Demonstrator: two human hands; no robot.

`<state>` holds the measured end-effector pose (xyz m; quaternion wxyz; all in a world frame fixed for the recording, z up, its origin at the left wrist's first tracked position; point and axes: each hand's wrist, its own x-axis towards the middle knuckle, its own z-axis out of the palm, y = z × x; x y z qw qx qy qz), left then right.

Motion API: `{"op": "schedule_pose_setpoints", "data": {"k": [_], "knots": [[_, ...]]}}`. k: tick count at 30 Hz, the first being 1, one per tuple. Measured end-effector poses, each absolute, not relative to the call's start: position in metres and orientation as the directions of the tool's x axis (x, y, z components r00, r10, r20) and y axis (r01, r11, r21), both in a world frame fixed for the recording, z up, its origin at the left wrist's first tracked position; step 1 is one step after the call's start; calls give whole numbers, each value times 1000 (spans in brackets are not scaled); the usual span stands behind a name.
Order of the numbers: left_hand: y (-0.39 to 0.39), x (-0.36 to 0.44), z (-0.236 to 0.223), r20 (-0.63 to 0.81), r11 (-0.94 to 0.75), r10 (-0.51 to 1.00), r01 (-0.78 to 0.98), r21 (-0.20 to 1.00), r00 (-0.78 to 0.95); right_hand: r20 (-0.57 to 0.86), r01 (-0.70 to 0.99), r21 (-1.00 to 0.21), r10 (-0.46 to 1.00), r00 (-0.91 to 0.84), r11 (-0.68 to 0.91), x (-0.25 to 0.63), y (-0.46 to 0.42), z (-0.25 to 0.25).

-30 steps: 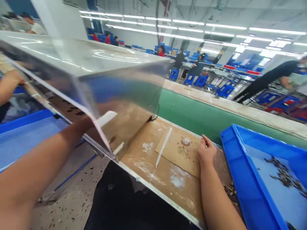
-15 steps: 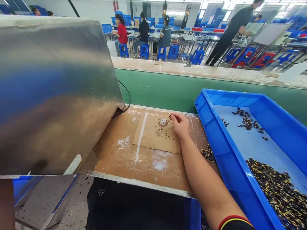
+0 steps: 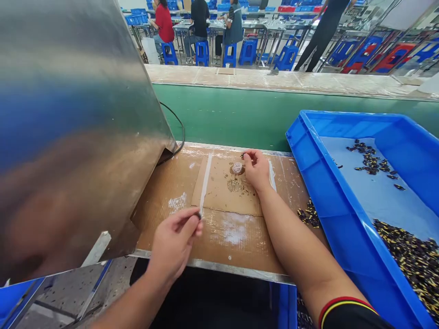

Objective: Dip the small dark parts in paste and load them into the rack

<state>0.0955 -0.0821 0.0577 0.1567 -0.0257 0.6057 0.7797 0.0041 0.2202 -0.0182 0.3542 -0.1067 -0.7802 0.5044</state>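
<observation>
At the bench edge, your left hand [image 3: 174,242] pinched a small dark part [image 3: 199,215] between thumb and fingers, and your right hand [image 3: 256,171] pinched a second dark part [image 3: 243,156] over a cardboard sheet [image 3: 222,192], just beside a clear round piece [image 3: 237,168]. Loose dark parts [image 3: 308,214] lay by a blue plastic tray [image 3: 338,212] holding many more. A stainless steel hood [image 3: 68,137] stood to your left, a green panel [image 3: 240,114] lay ahead, and seated co-workers [image 3: 200,23] worked beyond.
</observation>
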Motion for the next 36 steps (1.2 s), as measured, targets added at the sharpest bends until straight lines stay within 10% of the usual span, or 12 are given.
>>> {"op": "schedule_pose_setpoints", "data": {"k": [16,36], "knots": [[16,0,12,-213,-288,410,-348,892,-887,372,-246,-926,572,-731,288,7,231,-21],[8,-22,-4,-223,-251,348,-319,914,-911,507,-197,-765,386,-770,613,18,223,-14]]}}
